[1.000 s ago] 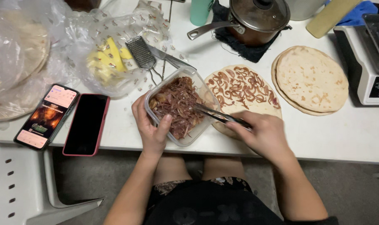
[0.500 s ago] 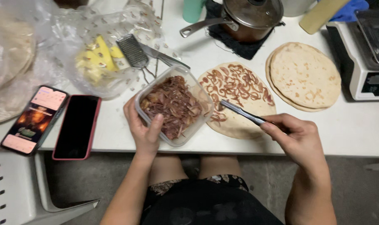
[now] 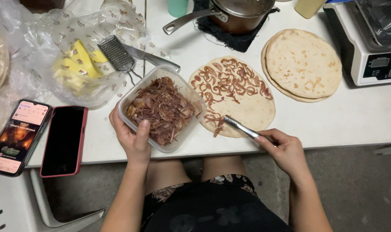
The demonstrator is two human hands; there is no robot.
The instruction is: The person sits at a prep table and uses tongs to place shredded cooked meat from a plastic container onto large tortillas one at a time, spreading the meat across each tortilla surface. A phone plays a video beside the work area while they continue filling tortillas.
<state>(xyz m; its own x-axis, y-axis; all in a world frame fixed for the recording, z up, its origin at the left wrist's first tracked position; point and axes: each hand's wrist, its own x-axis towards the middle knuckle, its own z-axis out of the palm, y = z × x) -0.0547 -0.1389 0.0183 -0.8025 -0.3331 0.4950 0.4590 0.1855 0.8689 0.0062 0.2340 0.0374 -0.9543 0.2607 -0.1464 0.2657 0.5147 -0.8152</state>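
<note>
Two hands busy: left hand [image 3: 135, 139] grips clear plastic tub of brown cooked onions [image 3: 163, 109]; right hand [image 3: 286, 150] closed on metal tongs [image 3: 243, 127] over onion-strewn round flatbread [image 3: 251, 109]; plain flatbread stack [image 3: 305, 64] beside; white worktop [image 3: 359, 116].

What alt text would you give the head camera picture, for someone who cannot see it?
Seen from above, a person's left hand holds a clear tub of cooked onions at a white table's edge, while the right hand lays onion strips with metal tongs on a flatbread. Nearby lie stacked flatbreads, a pot, a grater, cheese and two phones.
</note>
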